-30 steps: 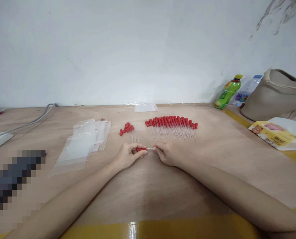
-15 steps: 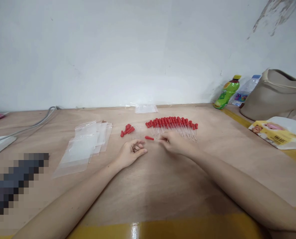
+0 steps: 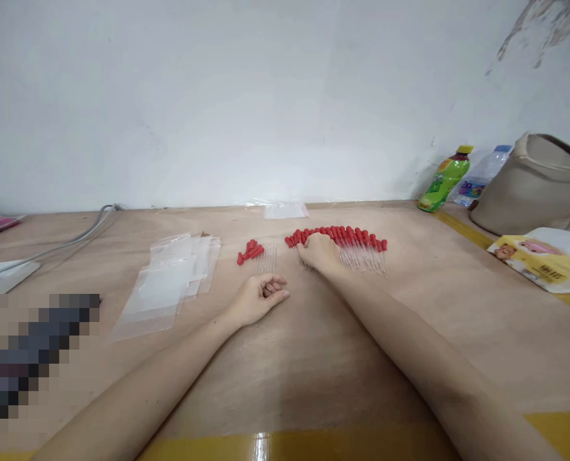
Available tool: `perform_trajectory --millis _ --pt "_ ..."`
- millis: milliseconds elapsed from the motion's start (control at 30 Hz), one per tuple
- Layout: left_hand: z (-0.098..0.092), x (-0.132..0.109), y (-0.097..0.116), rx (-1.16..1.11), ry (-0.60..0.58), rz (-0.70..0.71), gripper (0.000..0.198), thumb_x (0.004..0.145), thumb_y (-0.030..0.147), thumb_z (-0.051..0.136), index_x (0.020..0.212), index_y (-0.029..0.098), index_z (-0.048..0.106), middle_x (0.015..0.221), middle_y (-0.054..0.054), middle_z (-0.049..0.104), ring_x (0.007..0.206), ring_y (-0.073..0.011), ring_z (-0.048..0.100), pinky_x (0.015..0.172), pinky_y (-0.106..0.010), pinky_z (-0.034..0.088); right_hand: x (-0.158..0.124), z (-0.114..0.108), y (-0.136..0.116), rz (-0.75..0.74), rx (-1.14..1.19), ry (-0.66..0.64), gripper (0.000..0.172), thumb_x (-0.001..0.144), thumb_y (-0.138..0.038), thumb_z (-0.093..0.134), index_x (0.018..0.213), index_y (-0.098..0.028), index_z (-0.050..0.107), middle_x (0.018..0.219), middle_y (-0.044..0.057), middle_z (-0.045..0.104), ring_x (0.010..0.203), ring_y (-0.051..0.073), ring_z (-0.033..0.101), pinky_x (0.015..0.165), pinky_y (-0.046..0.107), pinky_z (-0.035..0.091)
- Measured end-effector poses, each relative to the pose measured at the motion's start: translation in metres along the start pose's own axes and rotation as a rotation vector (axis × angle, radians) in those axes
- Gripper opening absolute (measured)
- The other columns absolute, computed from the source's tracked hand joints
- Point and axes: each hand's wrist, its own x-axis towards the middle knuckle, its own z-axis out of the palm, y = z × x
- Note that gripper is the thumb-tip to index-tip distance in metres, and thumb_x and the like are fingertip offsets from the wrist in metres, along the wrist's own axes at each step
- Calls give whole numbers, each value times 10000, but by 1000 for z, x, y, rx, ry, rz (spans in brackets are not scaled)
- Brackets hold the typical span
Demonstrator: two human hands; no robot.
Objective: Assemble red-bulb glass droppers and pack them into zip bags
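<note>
My right hand is at the left part of a row of droppers with red bulbs and thin clear tubes. Its fingers are pinched together on a dropper there, and the hand hides much of it. Lower and to the left, my left hand rests on the table, fingers loosely curled and thumb apart, holding nothing. Just beyond it lie several thin clear tubes side by side. Left of these tubes is a small heap of loose red bulbs.
Clear plastic bags overlap on the left, with another bag by the wall. A cable runs along the far left. At right are a green bottle, a clear bottle, a beige bag and a yellow tissue pack.
My right hand has carried the red-bulbed dropper away from beside my left hand, up to the row's left part. My left hand has barely moved; the view has shifted slightly.
</note>
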Motion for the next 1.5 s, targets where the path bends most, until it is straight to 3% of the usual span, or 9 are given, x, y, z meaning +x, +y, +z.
perform_trajectory --millis 200,500,667,833,967,1100,1167,1367,1500 --pt "4 1 -4 38 34 20 276 723 345 607 910 144 621 687 -11 562 559 -97 500 525 -220 439 -7 -3 -2 -56 -61 17 313 807 -410 426 821 -185 644 861 100 649 856 244 597 690 337 429" --pt "-41 20 -27 576 594 111 148 764 263 532 814 156 620 791 -54 533 819 -201 519 787 -340 423 -21 15 -37 -170 -27 -53 323 798 -431 439 880 -180 626 896 107 648 852 233 594 695 328 423" --pt "-56 27 -41 546 540 -32 272 753 280 543 983 144 596 940 -93 520 835 -209 545 762 -337 454 -19 15 -37 -171 -19 -95 269 774 -363 449 850 -181 632 882 103 654 832 241 602 665 331 429" --pt "-55 28 -45 477 453 -70 226 763 247 518 945 129 579 879 -86 570 748 -184 566 724 -321 463 -26 5 -28 -200 -75 -179 240 748 -311 471 827 -160 639 846 125 650 819 266 601 633 341 429" --pt "-58 29 -48 449 592 -92 286 768 201 484 1046 133 496 812 -59 559 731 -183 556 711 -337 457 -44 -1 -16 -291 -162 -173 207 770 -240 449 812 -138 624 817 130 635 786 253 592 613 327 417" --pt "-54 26 -45 369 782 32 324 781 165 454 1104 136 452 885 -68 521 798 -178 541 718 -317 459 -62 0 9 -468 -179 58 231 837 -227 383 861 -99 573 880 151 596 849 248 538 657 328 399" --pt "-44 20 -37 343 714 145 300 805 164 433 1101 142 470 935 -78 521 848 -179 532 751 -317 458 -66 1 27 -596 -112 158 229 863 -232 361 834 -110 552 862 129 586 838 228 516 704 331 386" --pt "-7 -4 -1 402 62 374 258 843 145 408 1014 195 595 946 -54 550 879 -156 535 805 -291 439 -72 1 68 -687 202 294 178 877 -224 378 858 -153 539 786 61 596 734 166 537 692 288 406" --pt "-1 -6 7 420 41 277 196 823 235 494 949 199 641 901 -45 556 843 -164 538 762 -294 446 -75 3 69 -760 259 236 222 873 -195 386 1039 -181 534 935 65 607 852 164 551 749 287 422"
